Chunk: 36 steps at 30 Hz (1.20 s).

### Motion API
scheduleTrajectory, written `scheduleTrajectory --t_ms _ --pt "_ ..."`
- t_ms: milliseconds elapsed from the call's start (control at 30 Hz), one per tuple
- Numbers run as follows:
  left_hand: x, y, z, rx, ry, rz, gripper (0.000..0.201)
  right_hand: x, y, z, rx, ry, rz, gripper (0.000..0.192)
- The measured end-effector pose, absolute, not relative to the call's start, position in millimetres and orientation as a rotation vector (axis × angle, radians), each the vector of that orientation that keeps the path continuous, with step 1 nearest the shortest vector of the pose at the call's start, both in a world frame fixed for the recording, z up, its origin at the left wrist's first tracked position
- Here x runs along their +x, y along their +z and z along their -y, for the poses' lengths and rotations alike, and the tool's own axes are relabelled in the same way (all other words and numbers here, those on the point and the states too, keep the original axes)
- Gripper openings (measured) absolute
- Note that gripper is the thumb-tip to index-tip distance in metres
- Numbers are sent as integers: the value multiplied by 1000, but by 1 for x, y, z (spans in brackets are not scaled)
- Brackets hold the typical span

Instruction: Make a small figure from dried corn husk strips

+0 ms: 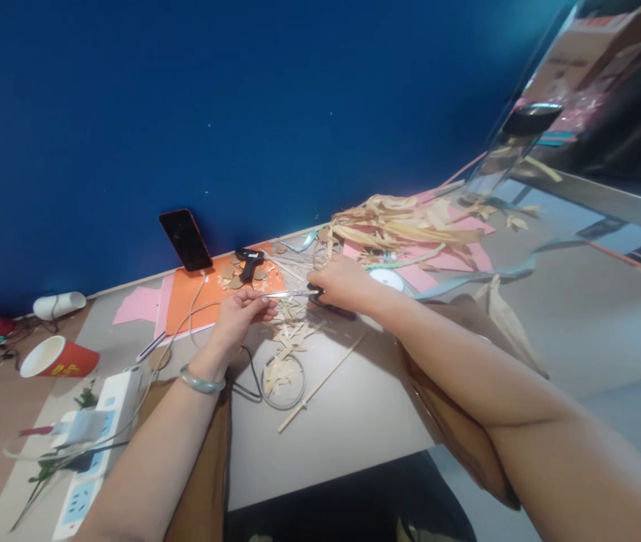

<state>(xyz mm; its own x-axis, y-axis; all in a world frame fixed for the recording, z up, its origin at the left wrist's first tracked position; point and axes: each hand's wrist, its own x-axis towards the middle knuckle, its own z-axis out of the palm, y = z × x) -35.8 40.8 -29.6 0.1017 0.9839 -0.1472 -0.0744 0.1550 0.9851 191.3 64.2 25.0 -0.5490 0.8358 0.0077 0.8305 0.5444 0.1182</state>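
Note:
My right hand (343,283) is closed round the dark handles of a pair of scissors (292,293), whose blades point left toward my other hand. My left hand (244,312) is pinched by the blade tips; whatever lies between its fingers is too small to make out. Below the blades, cut pale strips (292,331) are scattered over the table. Closer to me, more pale pieces (281,374) lie within a round ring (302,384). A thin wooden stick (323,384) rests to the right of that ring. Behind my left hand, a black glue gun (250,263) lies on an orange sheet (185,297).
Dried husks (405,222) are heaped on pink paper at the back right, by a white spool (387,280). A phone (186,239) leans against the blue wall (264,113). At left are a tipped red paper cup (72,360), a power strip (80,497) and cables.

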Motion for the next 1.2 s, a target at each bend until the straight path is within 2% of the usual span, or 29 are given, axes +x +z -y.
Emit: scheduleTrajectory --t_ms 567,967,1200 --pt "-29 -29 -38 1096 1011 -1165 29 192 23 -63 1400 141 -2751 30" --pt "-28 -32 -40 1065 994 -1177 26 191 24 -64 1459 9 -2723 35" --pt "-32 -37 -42 1033 1022 -1188 23 192 17 -67 1678 4 -2705 36"
